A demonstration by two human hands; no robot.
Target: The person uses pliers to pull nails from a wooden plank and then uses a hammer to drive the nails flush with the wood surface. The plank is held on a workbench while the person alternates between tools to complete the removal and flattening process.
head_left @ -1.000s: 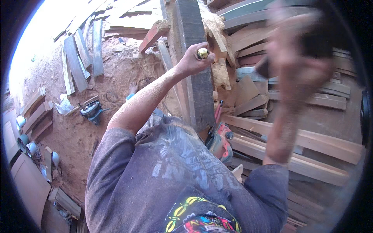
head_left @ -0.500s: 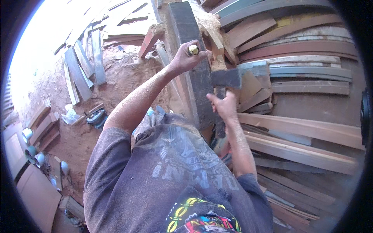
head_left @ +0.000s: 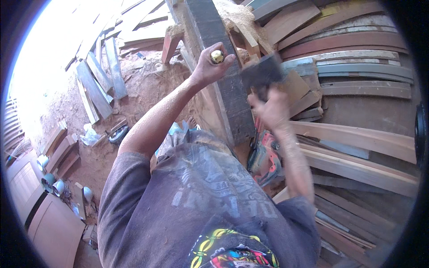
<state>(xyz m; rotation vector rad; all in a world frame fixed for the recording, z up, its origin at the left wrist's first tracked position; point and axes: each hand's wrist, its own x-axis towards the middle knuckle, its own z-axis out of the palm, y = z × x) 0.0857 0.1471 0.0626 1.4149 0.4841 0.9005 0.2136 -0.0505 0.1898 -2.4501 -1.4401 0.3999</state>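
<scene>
In front of me stretches a long dark timber beam (head_left: 210, 33). My left hand (head_left: 209, 67) is closed around an upright chisel-like tool over the beam; its round yellowish butt (head_left: 217, 56) shows at the top of the fist, and its lower end is hidden. Right of the beam, my right hand (head_left: 272, 107) grips a mallet (head_left: 262, 71) with a dark, blocky head. Hand and mallet are blurred by motion. The mallet head is close to the left fist, at its right; I cannot make out any contact.
A red and black power tool (head_left: 268, 154) lies beside the beam's near end, by my right forearm. Stacked boards (head_left: 357, 138) fill the right side. Loose planks (head_left: 94, 82) lie on the dusty ground at left, with panels (head_left: 56, 228) at lower left.
My right hand and the mallet have shifted up, and the mallet now looks blurred. The left hand keeps its grip. The view has shifted slightly, and more of the power tool shows.
</scene>
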